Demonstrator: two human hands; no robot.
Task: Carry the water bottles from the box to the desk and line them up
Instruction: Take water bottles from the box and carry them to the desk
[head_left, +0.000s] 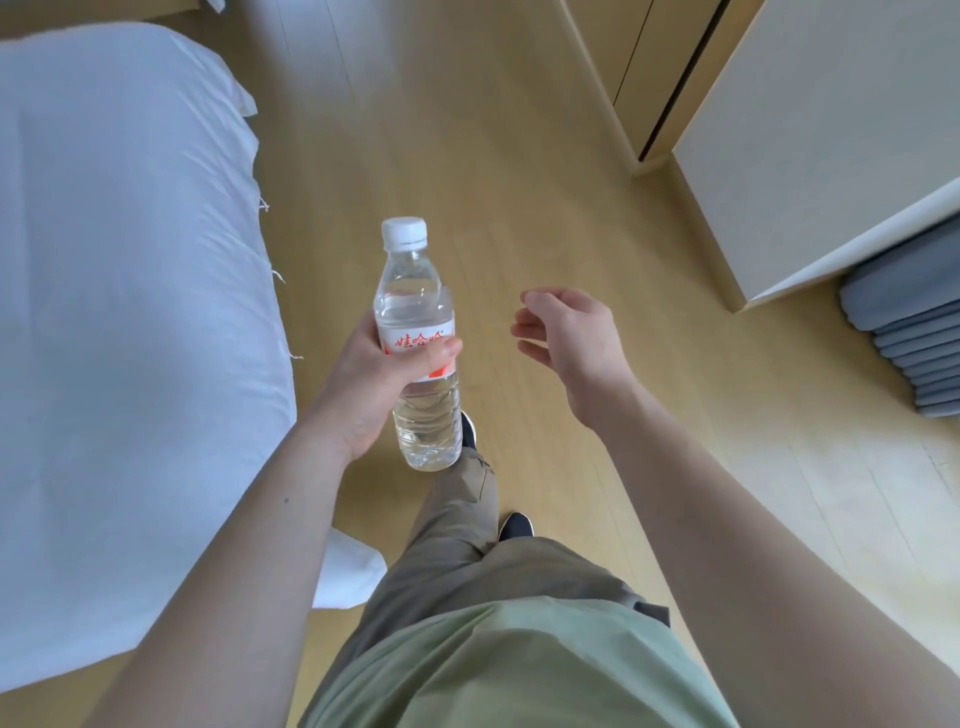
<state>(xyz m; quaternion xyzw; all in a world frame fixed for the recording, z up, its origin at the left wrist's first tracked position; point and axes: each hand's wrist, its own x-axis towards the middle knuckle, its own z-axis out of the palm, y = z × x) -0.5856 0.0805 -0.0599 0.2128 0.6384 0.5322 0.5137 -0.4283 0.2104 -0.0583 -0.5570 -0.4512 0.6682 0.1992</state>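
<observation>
Water bottle (418, 343): one, clear plastic, white screw cap, white label with red characters; full or nearly so; held roughly upright in the air over the floor, cap away from the person.

Left hand (374, 384): wrapped round the bottle's middle at the label, thumb across the front, fingers behind.

Right hand (569, 338): holds nothing; fingers loosely curled, palm turned inward, apart from the bottle, to its right.

Floor (519, 156): light wood planks.

Bed (119, 312): left of the person, covered in white sheeting with a frayed edge.

White cabinet (810, 130): upper right; a wooden wardrobe (634, 67) behind it.

Grey folded pad (914, 353): stacked in layers on the floor at the right edge, beside the cabinet.

Person: green shirt, khaki trousers, dark shoes (517, 526), one foot ahead of the other.
</observation>
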